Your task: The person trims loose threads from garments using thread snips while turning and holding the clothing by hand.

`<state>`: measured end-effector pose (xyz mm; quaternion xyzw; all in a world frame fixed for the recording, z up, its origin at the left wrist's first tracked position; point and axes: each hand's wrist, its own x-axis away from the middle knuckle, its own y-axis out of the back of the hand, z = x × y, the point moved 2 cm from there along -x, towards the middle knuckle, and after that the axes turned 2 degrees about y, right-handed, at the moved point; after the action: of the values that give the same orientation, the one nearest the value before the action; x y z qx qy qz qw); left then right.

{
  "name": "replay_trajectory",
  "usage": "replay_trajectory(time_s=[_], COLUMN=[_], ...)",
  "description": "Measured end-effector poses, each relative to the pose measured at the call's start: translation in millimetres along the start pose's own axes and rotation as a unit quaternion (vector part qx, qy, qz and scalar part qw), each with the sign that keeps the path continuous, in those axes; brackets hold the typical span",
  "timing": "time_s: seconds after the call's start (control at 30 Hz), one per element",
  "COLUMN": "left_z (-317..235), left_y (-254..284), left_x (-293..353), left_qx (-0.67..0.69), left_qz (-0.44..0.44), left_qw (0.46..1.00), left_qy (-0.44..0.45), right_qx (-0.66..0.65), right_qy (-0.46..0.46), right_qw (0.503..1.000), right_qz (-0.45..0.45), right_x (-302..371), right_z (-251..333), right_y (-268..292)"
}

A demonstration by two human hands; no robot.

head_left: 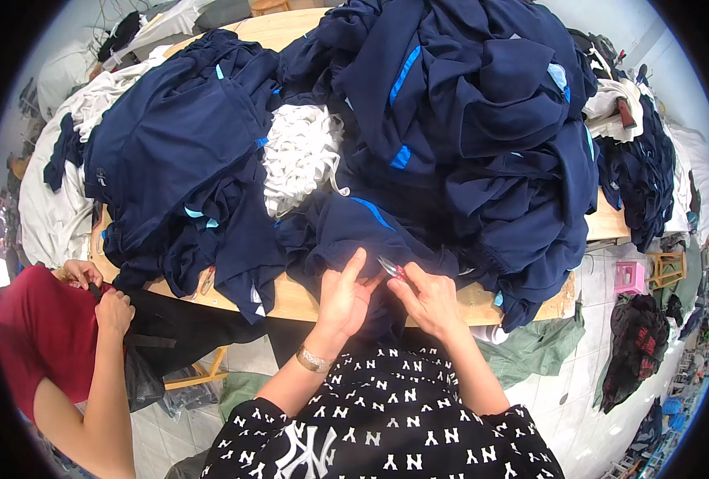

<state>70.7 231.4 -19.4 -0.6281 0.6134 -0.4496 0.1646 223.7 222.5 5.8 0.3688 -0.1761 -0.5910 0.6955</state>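
While snips in hand, lettered shirt

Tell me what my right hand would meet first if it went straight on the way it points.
Likely the navy cloth just beyond the snips; the left thumb is near that line, and depth is unclear.

White letter pairs cover the black shirt (one monogram larger); red lettering on a dark garment is blurred.
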Motion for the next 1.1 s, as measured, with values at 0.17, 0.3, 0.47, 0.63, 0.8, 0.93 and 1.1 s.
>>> replay_trajectory(time_s=[0.17,0.3,0.47,0.63,0.8,0.93,1.1], left_z=[1,-1,-2,3,4,4,-41], left_y=[3,-1,-8,0,2,6,-14], left_x=[-1,0,3,3,6,15,60], left_qx=[-0.003,0.002,0.013,-0.021,-0.04,-0.165,-0.45], left_qz=[0.014,0.001,-0.016,0.012,0.008,0.074,0.11], left_qw=[1.0,1.0,1.0,0.999,0.999,0.983,0.885], left_qy=[-0.011,0.0,-0.009,-0.028,-0.034,-0.005,-0.038], right_qx=[0.009,-0.031,-0.093,-0.178,-0.363,-0.283,-0.146], right_qy=[0.01,-0.011,-0.074,-0.09,-0.116,-0.115,-0.124], right_qw=[1.0,0.999,0.992,0.973,0.918,0.951,0.974], right_qz=[0.0,-0.019,-0.036,-0.119,-0.108,-0.038,-0.119], right_x=[-3,-2,-2,-7,-24,-34,-54], right_z=[-1,-5,-12,-11,-2,-9,-32], right_y=[-3,-4,-1,-5,-13,-24,-12])
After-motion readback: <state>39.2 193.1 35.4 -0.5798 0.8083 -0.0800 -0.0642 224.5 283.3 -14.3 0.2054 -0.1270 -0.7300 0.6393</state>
